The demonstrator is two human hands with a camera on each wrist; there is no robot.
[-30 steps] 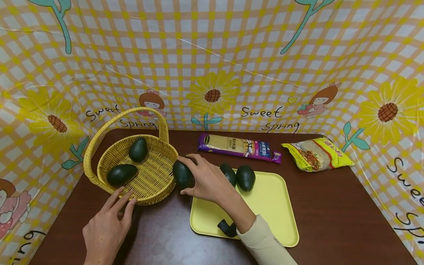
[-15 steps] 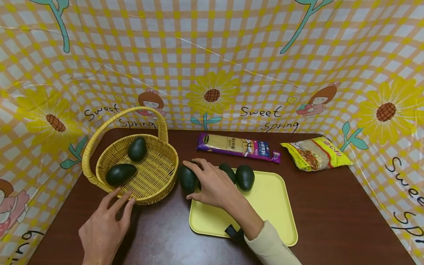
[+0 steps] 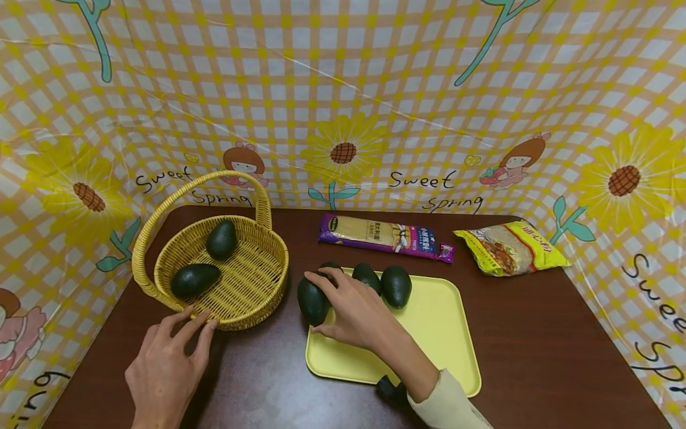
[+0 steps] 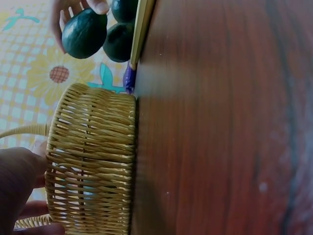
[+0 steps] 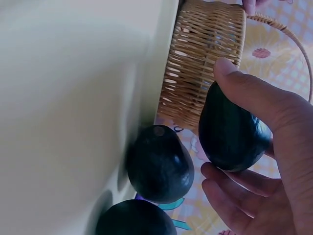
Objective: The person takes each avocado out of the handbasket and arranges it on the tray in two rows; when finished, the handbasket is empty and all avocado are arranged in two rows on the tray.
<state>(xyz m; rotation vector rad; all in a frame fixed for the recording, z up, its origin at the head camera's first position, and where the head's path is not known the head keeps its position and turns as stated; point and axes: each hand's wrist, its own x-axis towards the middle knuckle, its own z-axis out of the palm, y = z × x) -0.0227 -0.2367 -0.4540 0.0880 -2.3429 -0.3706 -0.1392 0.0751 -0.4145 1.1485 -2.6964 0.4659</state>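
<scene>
My right hand [image 3: 356, 307] holds a dark green avocado [image 3: 312, 302] between thumb and fingers, over the left edge of the yellow tray [image 3: 429, 369]. The right wrist view shows the thumb on one side of this avocado [image 5: 230, 132] and fingers on the other. Beside the hand, avocados [image 3: 396, 287] sit along the tray's back edge, one partly hidden behind the fingers. Two more avocados [image 3: 195, 281] lie in the wicker basket [image 3: 252, 313] at left. The fingertips of my left hand [image 3: 168, 366] rest on the basket's near rim, fingers spread and slightly bent.
Behind the tray lies a purple pasta packet [image 3: 375, 235], and a yellow noodle bag [image 3: 511, 249] is at the back right. The basket's tall handle [image 3: 177, 199] arches over its left side. Patterned cloth surrounds the brown table [image 3: 546, 357]. A black object [image 3: 392, 390] is by my right wrist.
My right hand has moved right and nearer the front with its avocado, from beside the basket's rim to the tray's left edge. My left hand has barely moved.
</scene>
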